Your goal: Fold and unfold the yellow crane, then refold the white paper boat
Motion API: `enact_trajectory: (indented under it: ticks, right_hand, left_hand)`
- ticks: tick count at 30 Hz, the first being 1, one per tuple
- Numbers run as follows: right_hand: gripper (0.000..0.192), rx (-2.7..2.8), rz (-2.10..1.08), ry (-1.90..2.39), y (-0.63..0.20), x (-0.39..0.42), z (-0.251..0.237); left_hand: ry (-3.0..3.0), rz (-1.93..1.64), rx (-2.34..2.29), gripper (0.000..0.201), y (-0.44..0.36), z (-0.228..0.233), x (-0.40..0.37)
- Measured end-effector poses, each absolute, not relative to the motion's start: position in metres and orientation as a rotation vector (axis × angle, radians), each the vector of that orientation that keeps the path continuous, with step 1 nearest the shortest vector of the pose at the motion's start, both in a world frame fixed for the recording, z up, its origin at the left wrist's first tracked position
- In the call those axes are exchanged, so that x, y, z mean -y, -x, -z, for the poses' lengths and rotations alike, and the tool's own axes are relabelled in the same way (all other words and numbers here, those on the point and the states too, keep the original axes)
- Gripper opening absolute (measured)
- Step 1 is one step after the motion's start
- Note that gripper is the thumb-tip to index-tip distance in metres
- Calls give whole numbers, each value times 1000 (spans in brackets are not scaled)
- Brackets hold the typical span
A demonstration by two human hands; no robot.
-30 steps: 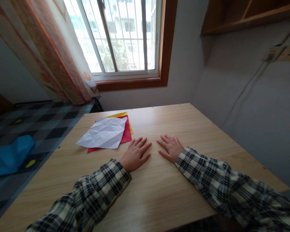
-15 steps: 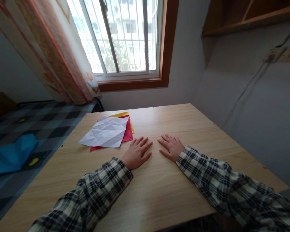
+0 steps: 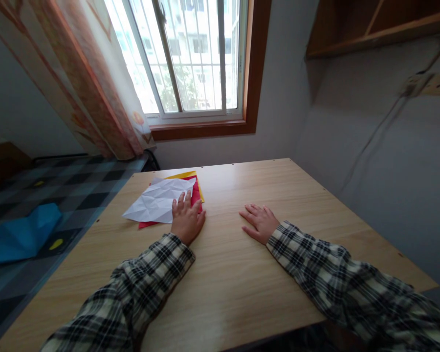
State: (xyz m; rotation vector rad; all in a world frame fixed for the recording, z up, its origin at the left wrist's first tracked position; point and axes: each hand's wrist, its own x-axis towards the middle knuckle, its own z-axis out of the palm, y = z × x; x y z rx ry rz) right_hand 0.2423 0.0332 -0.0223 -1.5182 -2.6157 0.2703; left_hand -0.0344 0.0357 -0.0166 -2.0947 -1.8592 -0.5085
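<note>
Right hand (image 3: 260,225) flat on counter (image 3: 220,293), fingers spread, empty. Left hand (image 3: 186,222), fingers loosely spread, overlaps white paper's (image 3: 154,201) right edge; contact unclear. Creased paper lies on red sheet (image 3: 195,191) and yellow sheet (image 3: 185,174); probably light, easily torn, best pinched at its left corner.

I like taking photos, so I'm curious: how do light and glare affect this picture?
In the head view, the window glares, partly washing out the outside; in the same head view, the table has a pale sheen, the wall shelf is dim, yet the white sheet's creases and the left hand's fingers show.
</note>
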Motion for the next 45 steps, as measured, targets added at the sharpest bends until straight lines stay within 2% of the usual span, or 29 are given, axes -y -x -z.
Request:
enact_trajectory:
  ticks: [5,8,15,21,24,27,31,37,39,42,45]
  right_hand:
    - [59,2607,-273,1521,-242,-32,22]
    - [59,2607,-269,1517,-242,-32,21]
    - [60,2607,-279,1508,-243,-33,20]
    - [58,2604,-280,1509,-242,-31,19]
    - [58,2572,-306,1472,-243,-35,24]
    - [63,2415,-475,1353,-248,-45,36]
    - [79,2005,-957,1017,-256,-61,49]
    - [75,1515,-1415,874,-253,-67,44]
    - [70,1464,-1462,811,-251,-67,42]
    - [56,1463,-1352,817,-252,-70,46]
    - [48,1438,-1276,869,-255,-76,54]
  left_hand:
    - [2017,314,2048,51,38,15,-39]
    - [2012,322,2046,56,40,18,-41]
    - [2008,568,1968,65,46,34,-48]
    - [1917,957,1750,71,40,8,-42]
    - [2051,978,1487,69,30,-2,-31]
    - [2302,876,1231,70,9,0,-13]
    - [2558,741,1211,66,-26,9,7]
    - [2774,662,1204,59,-63,17,12]
    - [2823,675,1181,60,-70,20,12]
    - [2886,688,1138,61,-77,23,13]
    - [2947,664,1082,52,-77,23,13]
